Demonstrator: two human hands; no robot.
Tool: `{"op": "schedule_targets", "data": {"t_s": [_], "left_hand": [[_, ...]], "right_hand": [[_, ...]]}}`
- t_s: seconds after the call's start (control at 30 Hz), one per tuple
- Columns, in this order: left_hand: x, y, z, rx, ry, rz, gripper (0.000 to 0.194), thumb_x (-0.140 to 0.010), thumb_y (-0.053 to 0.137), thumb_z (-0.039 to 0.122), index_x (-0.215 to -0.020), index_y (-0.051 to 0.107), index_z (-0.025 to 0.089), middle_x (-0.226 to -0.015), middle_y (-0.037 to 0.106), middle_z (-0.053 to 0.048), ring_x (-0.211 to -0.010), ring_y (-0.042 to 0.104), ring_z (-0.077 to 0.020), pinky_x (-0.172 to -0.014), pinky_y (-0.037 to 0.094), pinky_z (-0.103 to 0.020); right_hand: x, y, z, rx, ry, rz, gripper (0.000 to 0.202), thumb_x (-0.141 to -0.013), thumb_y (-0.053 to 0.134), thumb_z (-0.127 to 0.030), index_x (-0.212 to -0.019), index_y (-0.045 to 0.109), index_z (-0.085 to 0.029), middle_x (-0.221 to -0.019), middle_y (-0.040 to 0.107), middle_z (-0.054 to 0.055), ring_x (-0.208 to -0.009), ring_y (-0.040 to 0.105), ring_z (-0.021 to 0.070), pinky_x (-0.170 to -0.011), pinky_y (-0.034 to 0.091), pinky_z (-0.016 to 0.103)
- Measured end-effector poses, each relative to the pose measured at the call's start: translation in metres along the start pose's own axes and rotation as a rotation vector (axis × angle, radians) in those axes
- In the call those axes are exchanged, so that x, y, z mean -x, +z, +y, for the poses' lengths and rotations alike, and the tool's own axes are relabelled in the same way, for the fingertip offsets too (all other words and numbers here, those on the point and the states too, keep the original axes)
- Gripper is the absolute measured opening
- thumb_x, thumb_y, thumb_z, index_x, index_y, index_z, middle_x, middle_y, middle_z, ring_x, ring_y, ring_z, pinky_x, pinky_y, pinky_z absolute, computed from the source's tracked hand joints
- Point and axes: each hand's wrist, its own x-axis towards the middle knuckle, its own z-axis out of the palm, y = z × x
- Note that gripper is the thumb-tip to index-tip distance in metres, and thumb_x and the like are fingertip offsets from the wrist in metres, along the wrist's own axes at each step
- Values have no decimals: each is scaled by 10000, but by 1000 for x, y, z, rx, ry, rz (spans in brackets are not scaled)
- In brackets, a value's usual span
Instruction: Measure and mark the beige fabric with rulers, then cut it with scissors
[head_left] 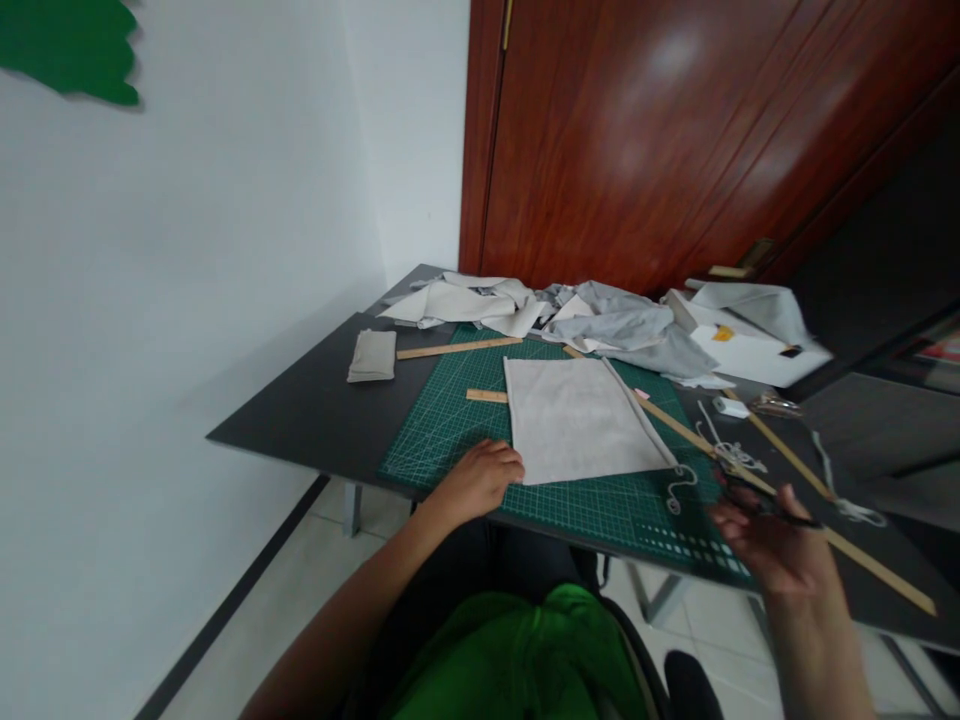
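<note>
A pale, roughly square piece of fabric [577, 415] lies on the green cutting mat [435, 430], with a white cord [681, 490] curling from its lower right corner. My left hand [484, 476] rests at the fabric's lower left corner, its fingers together on that edge. Over the mat's right side, my right hand [772, 535] is closed on dark scissors [750, 494]; motion blurs both the hand and the blades. A wooden ruler [682, 430] runs diagonally beside the fabric and passes behind the scissors.
Crumpled fabric [622, 325] lines the back edge, next to a white box [765, 350]. Folded cloth [373, 356] sits on the dark table [300, 420] at left, near another ruler [457, 348]. At right are loose white cords [859, 512] and a small white block [730, 407].
</note>
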Motion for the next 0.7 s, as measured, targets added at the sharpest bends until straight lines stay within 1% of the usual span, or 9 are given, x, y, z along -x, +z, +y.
{"op": "schedule_targets", "data": {"t_s": [0.1, 0.2, 0.23, 0.3, 0.33, 0.43, 0.5, 0.6, 0.7], "left_hand": [[7, 1, 5, -35, 22, -22, 255, -942, 530, 34, -949, 700, 224, -1010, 736, -22, -958, 617, -218, -855, 437, -358], [16, 3, 12, -16, 30, -15, 254, -939, 542, 30, -949, 704, 225, -1019, 743, -18, -976, 621, -218, -874, 435, -366], [19, 3, 14, 3, 27, 0, 246, -943, 551, 35, -944, 708, 224, -1021, 746, -16, -993, 622, -218, -882, 434, -369], [24, 2, 18, 57, 20, 33, 218, -965, 571, 68, -921, 720, 222, -1013, 751, -12, -1016, 629, -217, -889, 438, -371], [26, 2, 19, 84, 14, 47, 205, -978, 583, 95, -914, 729, 223, -1013, 752, -12, -1021, 634, -214, -893, 444, -371], [33, 0, 21, 121, -9, 76, 145, -993, 635, 191, -963, 767, 241, -1070, 751, -23, -1067, 647, -221, -943, 465, -390], [38, 1, 21, 102, -7, 90, 129, -984, 667, 228, -1041, 780, 251, -1154, 743, -38, -1164, 635, -247, -1010, 473, -419], [44, 5, 19, 66, 30, 115, 170, -993, 659, 240, -1117, 775, 239, -1292, 719, -56, -1310, 578, -278, -1104, 469, -441], [45, 9, 17, 61, 58, 119, 199, -1021, 619, 249, -1156, 765, 243, -1317, 725, -48, -1290, 597, -265, -1115, 488, -442]], "right_hand": [[33, 17, -9, -374, 147, -21, 693, -625, 878, -677, -1077, 754, -167, -678, 375, -73, -551, 298, 88, -478, 398, 230], [73, 38, -8, -446, 185, -100, 773, -543, 989, -535, -1208, 725, -242, -674, 465, -70, -536, 391, 84, -475, 425, 206], [89, 46, -6, -439, 189, -126, 773, -562, 997, -504, -1243, 707, -282, -690, 513, -61, -546, 448, 92, -477, 433, 202], [121, 61, 1, -404, 254, -211, 764, -689, 956, -443, -1374, 638, -330, -799, 616, -22, -638, 578, 125, -577, 519, 235], [137, 67, 6, -397, 290, -249, 765, -741, 928, -423, -1428, 602, -337, -811, 623, -17, -632, 584, 122, -566, 509, 229], [179, 76, 19, -384, 413, -455, 748, -814, 848, -526, -1484, 580, -327, -692, 573, -44, -443, 441, 73, -407, 370, 189], [196, 76, 25, -342, 492, -516, 717, -832, 801, -596, -1464, 622, -306, -651, 578, -36, -389, 403, 62, -375, 332, 191], [208, 72, 27, -245, 556, -511, 757, -781, 800, -664, -1429, 674, -293, -732, 686, 34, -503, 597, 156, -477, 513, 280], [210, 71, 25, -116, 585, -610, 801, -735, 782, -744, -1429, 674, -359, -978, 792, 81, -871, 755, 310, -751, 640, 430]]}}
